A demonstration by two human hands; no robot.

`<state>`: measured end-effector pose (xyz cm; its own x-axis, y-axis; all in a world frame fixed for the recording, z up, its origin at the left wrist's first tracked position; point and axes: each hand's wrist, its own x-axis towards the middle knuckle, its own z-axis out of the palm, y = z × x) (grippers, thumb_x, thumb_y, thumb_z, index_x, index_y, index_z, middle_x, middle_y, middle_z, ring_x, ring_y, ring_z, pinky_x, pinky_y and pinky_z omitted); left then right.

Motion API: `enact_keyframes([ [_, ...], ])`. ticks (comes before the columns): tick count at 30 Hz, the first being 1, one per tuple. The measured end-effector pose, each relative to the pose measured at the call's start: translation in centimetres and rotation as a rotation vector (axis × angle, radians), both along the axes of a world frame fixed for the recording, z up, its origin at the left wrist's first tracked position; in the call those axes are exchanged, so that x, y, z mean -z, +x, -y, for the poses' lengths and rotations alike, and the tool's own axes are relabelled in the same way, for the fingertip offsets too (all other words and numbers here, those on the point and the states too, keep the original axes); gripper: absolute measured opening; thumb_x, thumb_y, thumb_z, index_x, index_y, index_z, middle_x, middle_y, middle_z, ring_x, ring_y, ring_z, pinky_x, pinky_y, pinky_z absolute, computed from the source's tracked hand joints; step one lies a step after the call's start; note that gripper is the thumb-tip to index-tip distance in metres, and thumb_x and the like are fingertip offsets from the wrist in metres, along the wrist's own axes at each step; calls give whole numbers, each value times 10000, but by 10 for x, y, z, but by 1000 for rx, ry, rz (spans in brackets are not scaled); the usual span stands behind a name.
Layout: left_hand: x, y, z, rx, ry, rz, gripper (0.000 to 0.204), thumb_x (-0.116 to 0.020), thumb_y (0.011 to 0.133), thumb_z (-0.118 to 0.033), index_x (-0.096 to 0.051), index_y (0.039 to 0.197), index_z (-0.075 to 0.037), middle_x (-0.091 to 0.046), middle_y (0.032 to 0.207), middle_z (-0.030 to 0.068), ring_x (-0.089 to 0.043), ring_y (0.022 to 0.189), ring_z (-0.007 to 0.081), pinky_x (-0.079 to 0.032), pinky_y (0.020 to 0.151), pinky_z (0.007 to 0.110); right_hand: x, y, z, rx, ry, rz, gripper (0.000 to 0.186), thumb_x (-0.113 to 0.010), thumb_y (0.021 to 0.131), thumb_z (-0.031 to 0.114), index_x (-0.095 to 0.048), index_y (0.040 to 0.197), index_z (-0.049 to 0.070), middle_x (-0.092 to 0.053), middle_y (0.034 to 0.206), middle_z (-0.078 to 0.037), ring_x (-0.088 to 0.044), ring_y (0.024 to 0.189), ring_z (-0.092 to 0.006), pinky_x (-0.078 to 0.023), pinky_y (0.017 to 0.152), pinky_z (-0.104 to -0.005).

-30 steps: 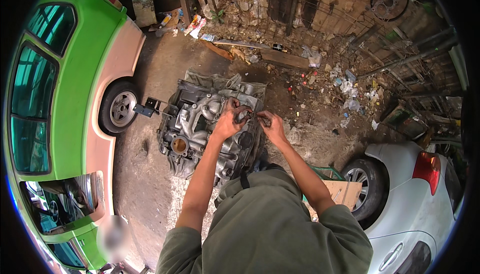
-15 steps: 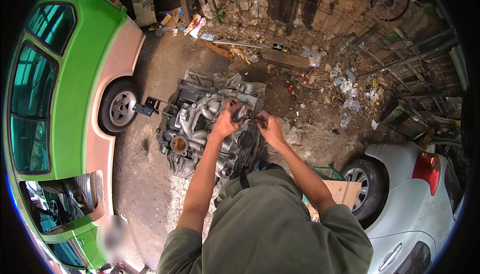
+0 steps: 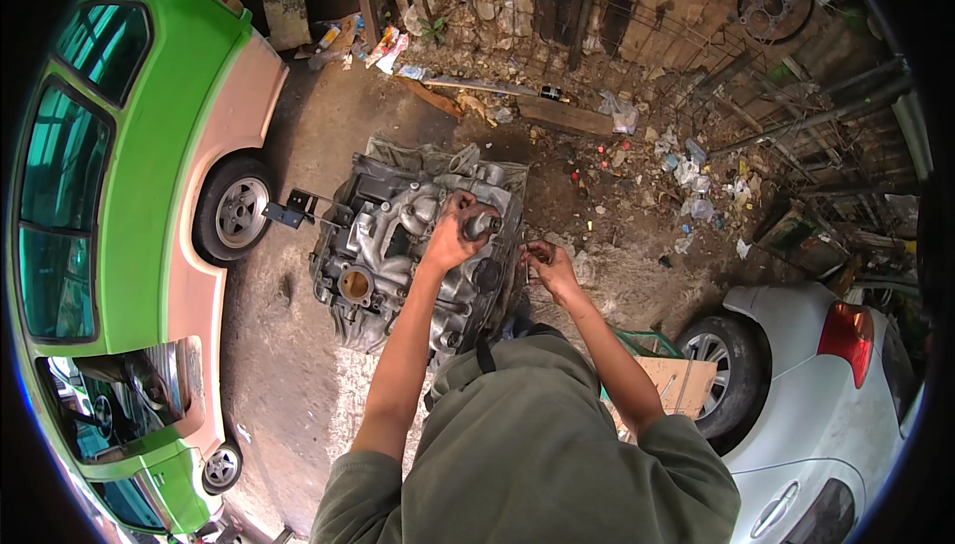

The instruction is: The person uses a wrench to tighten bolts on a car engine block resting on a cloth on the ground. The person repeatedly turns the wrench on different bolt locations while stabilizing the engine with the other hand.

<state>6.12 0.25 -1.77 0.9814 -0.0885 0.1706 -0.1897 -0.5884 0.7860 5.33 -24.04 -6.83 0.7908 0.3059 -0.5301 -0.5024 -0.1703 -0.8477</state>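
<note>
A dirty aluminium engine (image 3: 403, 246) with intake runners and a round brass-coloured opening (image 3: 354, 285) sits on the ground in front of me. My left hand (image 3: 456, 234) grips a cylindrical metal fitting (image 3: 484, 223) at the engine's upper right. My right hand (image 3: 545, 270), fingers curled, is just right of the engine's edge, holding a small thin dark item that I cannot make out. A dark bracket (image 3: 283, 214) on a rod sticks out from the engine's left side.
A green and pink car (image 3: 149, 166) stands on my left, a silver car (image 3: 826, 415) at lower right. A cardboard-like board (image 3: 674, 380) lies by the silver car's wheel. Rubbish (image 3: 696, 181), planks (image 3: 565, 118) and wire mesh line the back and right.
My right hand has drawn away from the metal fitting, moving down and right past the engine's edge. My left hand stays on the fitting, slightly higher.
</note>
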Motion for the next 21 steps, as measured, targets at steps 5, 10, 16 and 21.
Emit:
enact_keyframes([
  [5, -2, 0, 2, 6, 54, 12, 411, -792, 687, -91, -758, 1089, -171, -502, 1102, 119, -549, 1102, 327, -472, 962, 420, 11, 9, -8, -82, -302, 555, 250, -667, 965, 81, -662, 1207, 19, -725, 1026, -140, -713, 930, -259, -558, 798, -378],
  [10, -4, 0, 4, -9, 66, 16, 407, -801, 681, -100, -761, 1079, -180, -505, 1086, 118, -550, 1087, 333, -473, 941, 433, 1, 21, -21, -98, -362, 653, 264, -679, 935, 51, -649, 1197, 26, -716, 1047, -153, -698, 974, -294, -540, 877, -413],
  [16, 0, 0, 4, -15, 47, -25, 421, -786, 672, -119, -744, 1082, -202, -497, 1100, 117, -539, 1114, 349, -474, 965, 470, -5, 32, -18, -175, -331, 867, 246, -678, 903, -26, -661, 1144, 16, -709, 1094, -132, -683, 1004, -287, -539, 895, -414],
  [21, 1, 0, 5, -19, 68, -2, 424, -792, 670, -123, -741, 1082, -205, -501, 1105, 116, -541, 1111, 348, -475, 962, 472, -13, 42, -15, -191, -194, 720, 248, -665, 899, -30, -684, 1139, 26, -705, 1109, -145, -659, 1052, -331, -529, 908, -430],
])
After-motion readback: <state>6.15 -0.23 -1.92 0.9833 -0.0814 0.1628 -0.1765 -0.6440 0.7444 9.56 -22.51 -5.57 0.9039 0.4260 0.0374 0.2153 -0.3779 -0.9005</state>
